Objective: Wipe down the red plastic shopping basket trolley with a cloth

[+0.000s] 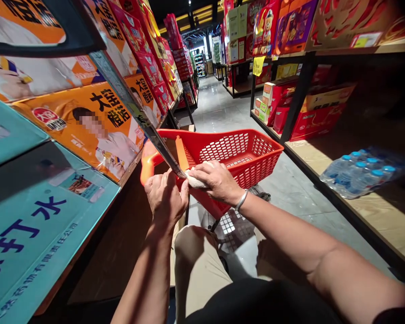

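Note:
My left hand [165, 195] is closed around the lower end of a long dark metal shelf strip [131, 101] that slants up to the left past the boxed goods. My right hand [216, 180], with a silver bracelet on the wrist, presses a white cloth [195, 181] against the same end of the strip, fingers curled over it. Both hands meet just in front of a red plastic shopping basket [243, 153]. My knee in beige trousers [195, 265] is below the hands.
Orange and teal cartons [87, 121] fill the left shelves. On the right, a wooden shelf [384, 216] carries a shrink-wrapped pack of water bottles [361, 173], with red gift boxes [310, 119] beyond. A grey tiled aisle [219, 108] runs ahead between the racks.

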`<state>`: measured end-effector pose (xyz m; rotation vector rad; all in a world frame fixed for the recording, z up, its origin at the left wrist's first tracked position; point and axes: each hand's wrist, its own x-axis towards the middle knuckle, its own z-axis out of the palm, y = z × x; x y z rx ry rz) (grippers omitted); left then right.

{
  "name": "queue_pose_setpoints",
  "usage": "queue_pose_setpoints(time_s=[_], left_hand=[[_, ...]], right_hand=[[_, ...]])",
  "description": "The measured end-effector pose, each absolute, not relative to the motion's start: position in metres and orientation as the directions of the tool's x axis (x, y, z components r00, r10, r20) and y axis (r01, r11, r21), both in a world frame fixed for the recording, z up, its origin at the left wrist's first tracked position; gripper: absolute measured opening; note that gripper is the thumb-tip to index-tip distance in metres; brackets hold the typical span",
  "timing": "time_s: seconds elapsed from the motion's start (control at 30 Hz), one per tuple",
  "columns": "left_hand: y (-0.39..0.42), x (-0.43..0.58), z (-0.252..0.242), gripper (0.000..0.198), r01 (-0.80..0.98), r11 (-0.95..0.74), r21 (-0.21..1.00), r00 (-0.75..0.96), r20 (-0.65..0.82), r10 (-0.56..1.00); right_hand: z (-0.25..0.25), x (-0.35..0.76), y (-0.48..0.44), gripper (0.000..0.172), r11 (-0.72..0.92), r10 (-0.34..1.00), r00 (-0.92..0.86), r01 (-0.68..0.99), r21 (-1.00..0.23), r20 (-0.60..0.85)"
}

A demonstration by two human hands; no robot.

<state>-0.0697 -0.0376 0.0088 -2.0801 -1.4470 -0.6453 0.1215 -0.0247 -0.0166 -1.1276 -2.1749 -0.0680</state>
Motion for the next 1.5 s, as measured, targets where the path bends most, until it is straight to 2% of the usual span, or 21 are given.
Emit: queue_pose_setpoints(time_s=[0.13,0.3,0.37,0.43,0.47,0.6,0.7,0.83,0.93,1.0,1.07,1.17,1.23,1.37,1.5], left_hand=[[-0.037,-0.074,0.008,0.034,0.940,-0.313,-0.132,0.320,0.655,0.684],[-0.038,-0.069,0.012,0.045,0.941,-0.303,-0.148,0.325,0.641,0.696],[-0.039,-0.066,0.014,0.047,0.952,-0.276,-0.136,0.297,0.635,0.713],[-0.039,-0.065,0.014,0.046,0.957,-0.263,-0.120,0.278,0.632,0.723],[-0.038,-0.065,0.013,0.047,0.956,-0.269,-0.118,0.281,0.632,0.722],[-0.036,-0.071,0.007,0.059,0.943,-0.302,-0.137,0.318,0.636,0.703],[-0.036,-0.076,0.005,0.059,0.947,-0.283,-0.154,0.312,0.658,0.685],[-0.041,-0.078,0.010,0.046,0.942,-0.307,-0.135,0.317,0.655,0.686],[-0.043,-0.078,0.016,0.034,0.940,-0.311,-0.142,0.328,0.632,0.702],[-0.042,-0.078,0.019,0.031,0.943,-0.285,-0.173,0.329,0.610,0.721],[-0.039,-0.079,0.020,0.032,0.939,-0.263,-0.220,0.343,0.584,0.735],[-0.036,-0.081,0.020,0.031,0.930,-0.256,-0.263,0.364,0.580,0.729],[-0.036,-0.082,0.018,0.029,0.928,-0.267,-0.260,0.372,0.583,0.722],[-0.039,-0.082,0.015,0.028,0.931,-0.291,-0.221,0.365,0.600,0.712],[-0.039,-0.081,0.015,0.033,0.928,-0.298,-0.224,0.373,0.593,0.714]], right_hand=[[-0.043,0.189,-0.008,0.041,0.510,0.806,-0.316,0.800,-0.316,0.501],[-0.069,0.263,0.002,0.024,0.185,0.908,-0.009,0.906,-0.381,0.419],[-0.066,0.253,-0.003,0.023,0.134,0.907,0.068,0.890,-0.437,0.416],[-0.057,0.221,-0.012,0.026,0.186,0.899,0.047,0.860,-0.475,0.436],[-0.050,0.200,-0.017,0.029,0.259,0.891,-0.021,0.844,-0.469,0.453],[-0.029,0.146,-0.028,0.045,0.488,0.816,-0.252,0.784,-0.385,0.521],[-0.034,0.164,-0.021,0.045,0.478,0.824,-0.261,0.797,-0.369,0.503],[-0.057,0.229,-0.003,0.030,0.309,0.891,-0.125,0.872,-0.379,0.437],[-0.063,0.243,0.001,0.027,0.235,0.907,-0.043,0.877,-0.420,0.418],[-0.060,0.223,-0.002,0.031,0.284,0.891,-0.047,0.833,-0.474,0.452],[-0.053,0.188,-0.008,0.038,0.406,0.846,-0.102,0.760,-0.508,0.523],[-0.047,0.139,-0.015,0.046,0.585,0.730,-0.213,0.686,-0.433,0.649],[-0.054,0.122,-0.017,0.047,0.633,0.652,-0.245,0.698,-0.337,0.718],[-0.106,0.116,-0.019,0.044,0.590,0.536,-0.280,0.799,-0.116,0.796],[-0.168,0.121,-0.025,0.043,0.549,0.543,-0.367,0.836,0.011,0.756]])
